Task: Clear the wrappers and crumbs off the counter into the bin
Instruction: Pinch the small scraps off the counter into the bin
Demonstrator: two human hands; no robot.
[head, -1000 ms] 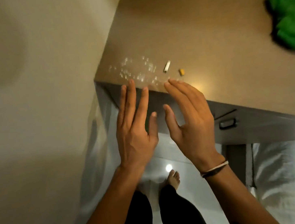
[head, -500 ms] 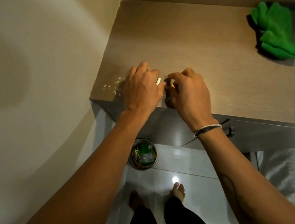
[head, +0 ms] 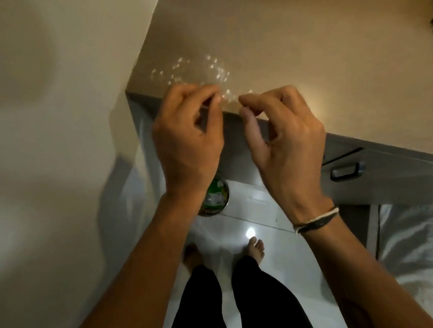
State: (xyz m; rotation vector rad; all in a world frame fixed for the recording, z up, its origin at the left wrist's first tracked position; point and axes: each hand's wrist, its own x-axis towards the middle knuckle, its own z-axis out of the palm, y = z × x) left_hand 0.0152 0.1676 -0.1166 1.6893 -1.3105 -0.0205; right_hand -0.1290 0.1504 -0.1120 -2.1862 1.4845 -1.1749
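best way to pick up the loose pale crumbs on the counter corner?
Probably don't pinch them. The scattered pale crumbs are tiny, flat specks spread near the front edge of the beige wooden counter. Come from the far side with the edge of the right hand, sweep toward the edge, and catch them in the cupped left hand below it, above the round metal bin.

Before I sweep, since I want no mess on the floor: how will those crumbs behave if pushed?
The crumbs look tiny and loose, so they would probably scatter, not slide together. They lie near the counter edge, so some may fall off. The bin stands below that edge and might catch a few.
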